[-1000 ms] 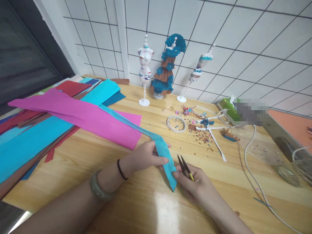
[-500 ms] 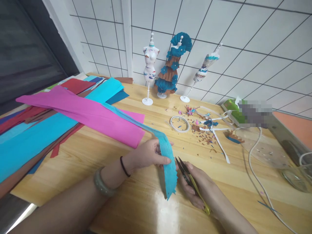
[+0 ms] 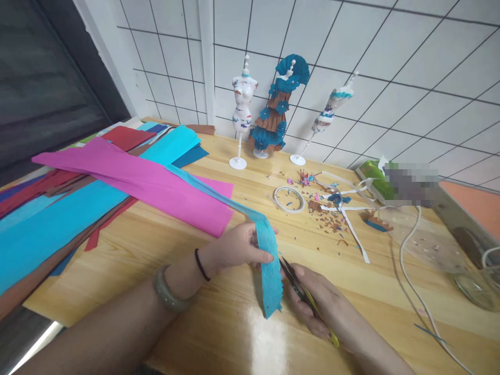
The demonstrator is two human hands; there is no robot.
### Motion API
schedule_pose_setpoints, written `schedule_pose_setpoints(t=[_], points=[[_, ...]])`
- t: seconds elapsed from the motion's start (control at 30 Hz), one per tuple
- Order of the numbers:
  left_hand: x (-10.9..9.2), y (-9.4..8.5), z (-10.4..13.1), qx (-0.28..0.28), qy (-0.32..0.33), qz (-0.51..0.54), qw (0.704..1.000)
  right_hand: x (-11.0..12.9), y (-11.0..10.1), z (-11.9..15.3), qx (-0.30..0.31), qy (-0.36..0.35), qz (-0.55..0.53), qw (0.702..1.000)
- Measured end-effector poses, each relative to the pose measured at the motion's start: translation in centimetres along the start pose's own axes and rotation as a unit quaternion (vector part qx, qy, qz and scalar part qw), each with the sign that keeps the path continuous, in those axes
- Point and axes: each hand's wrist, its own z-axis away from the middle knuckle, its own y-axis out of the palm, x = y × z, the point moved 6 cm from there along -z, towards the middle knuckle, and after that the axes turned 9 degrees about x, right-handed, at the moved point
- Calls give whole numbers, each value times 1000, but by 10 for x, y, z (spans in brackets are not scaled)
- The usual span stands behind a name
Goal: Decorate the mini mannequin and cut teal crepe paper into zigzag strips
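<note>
A strip of turquoise crepe paper point(image 3: 270, 286) hangs from my left hand point(image 3: 244, 247), pinched between thumb and fingers. Its right edge is notched in small teeth, and its far part trails back over the pink crepe paper point(image 3: 156, 179). My right hand point(image 3: 316, 299) is wrapped round small scissors point(image 3: 297, 284) with dark blades and yellow handles. The blade tips lie at the strip's notched edge, close to my left thumb; whether they touch it I cannot tell. The blades look nearly closed.
Folded crepe paper point(image 3: 50, 229) in several colours covers the left side. Two bare mannequins point(image 3: 242, 101) and one in a teal and brown paper dress point(image 3: 273, 114) stand at the wall. A tape roll point(image 3: 288, 200), paper scraps point(image 3: 332, 224) and a white cable point(image 3: 408, 281) lie right.
The scissor blades have come together from a wider gap, at the strip's edge. My left hand keeps its hold on the strip. The whole view has shifted slightly.
</note>
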Motion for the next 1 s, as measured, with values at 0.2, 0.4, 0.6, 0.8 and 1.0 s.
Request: schedule_pose_setpoints(t=[0.2,0.4,0.6,0.8,1.0], points=[[2,3,0,21,-12,6,1000,1,2,3,16,9,27,999],[3,5,1,34,-8,-3,999,2,3,4,26,-12,36,999],[4,6,0,56,13,-18,998,5,5,5,36,-15,68,997],[5,6,-1,62,13,-37,997,6,7,5,43,-11,66,997],[8,5,-2,71,10,-74,995,4,9,5,53,-15,58,997]])
